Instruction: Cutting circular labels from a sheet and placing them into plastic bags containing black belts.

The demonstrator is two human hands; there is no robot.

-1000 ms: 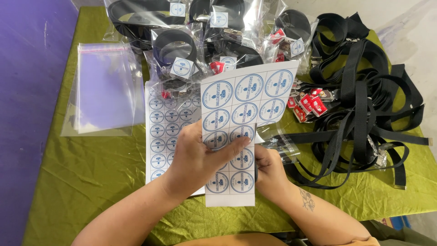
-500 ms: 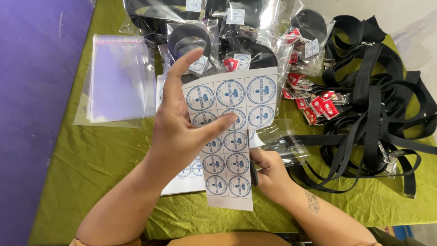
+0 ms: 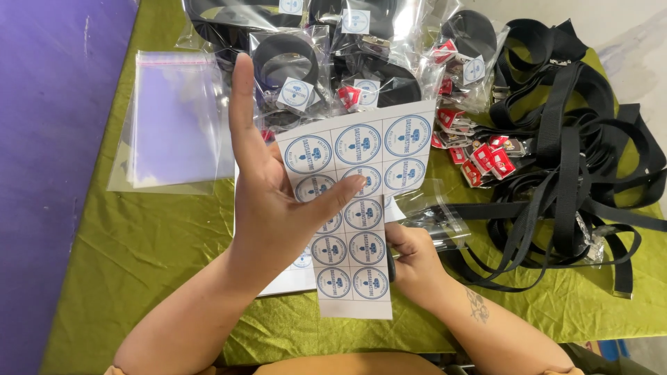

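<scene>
Head view. The left hand (image 3: 271,201) is raised over the sticker sheet (image 3: 354,208), fingers spread and extended upward, palm turned toward the sheet. Its thumb tip rests on a round sticker near the sheet's middle; the other fingers grip nothing. The right hand (image 3: 410,260) pinches the sheet's lower right edge, thumb on the face and fingers behind, holding it up above the table. The sheet is white with rows of round blue-rimmed stickers, wider at the top, narrower at the bottom. A second sheet (image 3: 295,274) lies flat beneath it, mostly covered by the left hand and wrist.

On the green cloth (image 3: 153,264): a stack of clear bags (image 3: 174,121) left of the hands. At the far edge, bagged straps (image 3: 326,55), each bag bearing a round sticker. Right of the sheet, a loose pile of black straps (image 3: 570,160) with red-tagged clips (image 3: 479,149). One clear bag (image 3: 434,219) lies just beside the right hand.
</scene>
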